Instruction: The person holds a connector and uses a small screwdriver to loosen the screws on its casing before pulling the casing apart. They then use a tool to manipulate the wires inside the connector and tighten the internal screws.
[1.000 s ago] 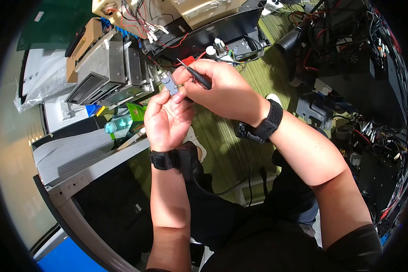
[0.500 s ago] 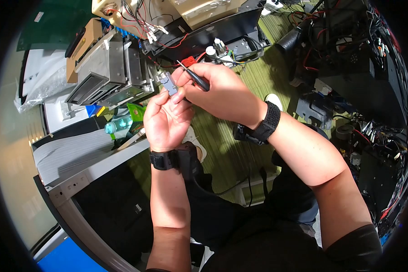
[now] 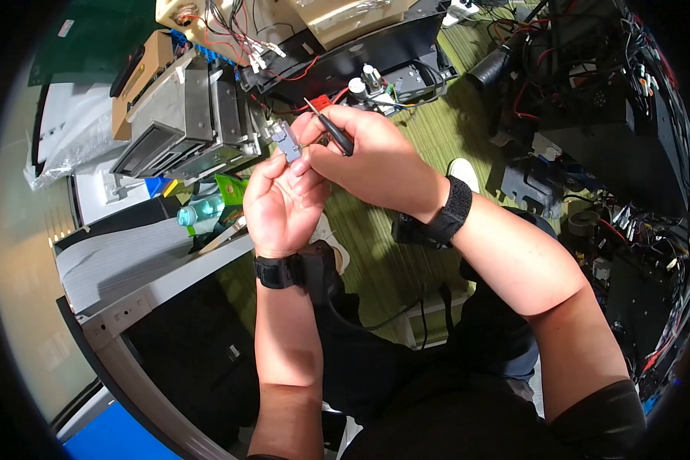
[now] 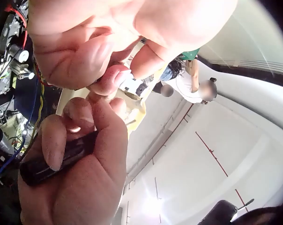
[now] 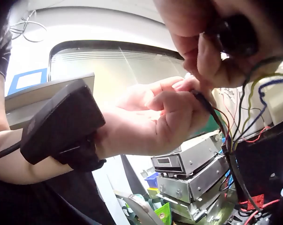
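Observation:
In the head view my left hand (image 3: 280, 211) is palm up, its thumb and fingers pinching a small grey connector (image 3: 287, 142) with a metal-coloured end. My right hand (image 3: 376, 157) holds a black-handled screwdriver (image 3: 336, 135), its thin shaft pointing up and away. The fingertips of that hand are right at the connector's near side. From the right wrist view, a bundle of thin wires (image 5: 219, 119) comes out beside the left hand's (image 5: 155, 115) fingers. Seen from the left wrist, the screwdriver's dark handle (image 4: 57, 161) lies across the right palm, under curled fingers.
Stacked metal boxes (image 3: 169, 115) stand left of the hands, with a teal bottle (image 3: 199, 211) below them. Ahead is a black housing (image 3: 345, 65) with loose wires. A black cabinet (image 3: 613, 153) full of cables stands at the right. Another person (image 4: 190, 89) is in the background.
My right hand and wrist have shifted slightly left and toward my body, and the screwdriver's shaft has turned more upright. The left hand and the connector have hardly moved.

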Demonstrator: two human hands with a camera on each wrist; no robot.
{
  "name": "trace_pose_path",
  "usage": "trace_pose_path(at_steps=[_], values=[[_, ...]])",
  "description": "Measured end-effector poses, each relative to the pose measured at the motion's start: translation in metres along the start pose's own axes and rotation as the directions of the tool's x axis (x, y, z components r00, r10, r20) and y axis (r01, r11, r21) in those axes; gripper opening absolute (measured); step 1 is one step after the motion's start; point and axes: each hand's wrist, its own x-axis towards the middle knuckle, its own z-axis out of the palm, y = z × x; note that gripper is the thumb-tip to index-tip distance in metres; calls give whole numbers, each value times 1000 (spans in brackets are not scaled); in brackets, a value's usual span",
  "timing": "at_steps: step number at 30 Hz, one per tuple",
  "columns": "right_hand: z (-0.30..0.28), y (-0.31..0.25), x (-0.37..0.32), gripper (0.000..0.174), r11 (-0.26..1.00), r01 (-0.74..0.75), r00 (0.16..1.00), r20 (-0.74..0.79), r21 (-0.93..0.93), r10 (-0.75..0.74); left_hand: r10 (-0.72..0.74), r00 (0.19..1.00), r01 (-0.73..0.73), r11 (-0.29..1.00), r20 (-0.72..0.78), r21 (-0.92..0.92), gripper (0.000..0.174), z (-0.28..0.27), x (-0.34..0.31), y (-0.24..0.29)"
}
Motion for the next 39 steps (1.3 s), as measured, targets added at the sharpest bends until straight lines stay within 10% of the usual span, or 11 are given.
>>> trace_pose_path(at_steps=[39], values=[[9, -9, -6, 16, 989, -138, 990, -10, 45, 138, -19, 990, 20, 1000, 139, -4, 54, -8, -1, 3]])
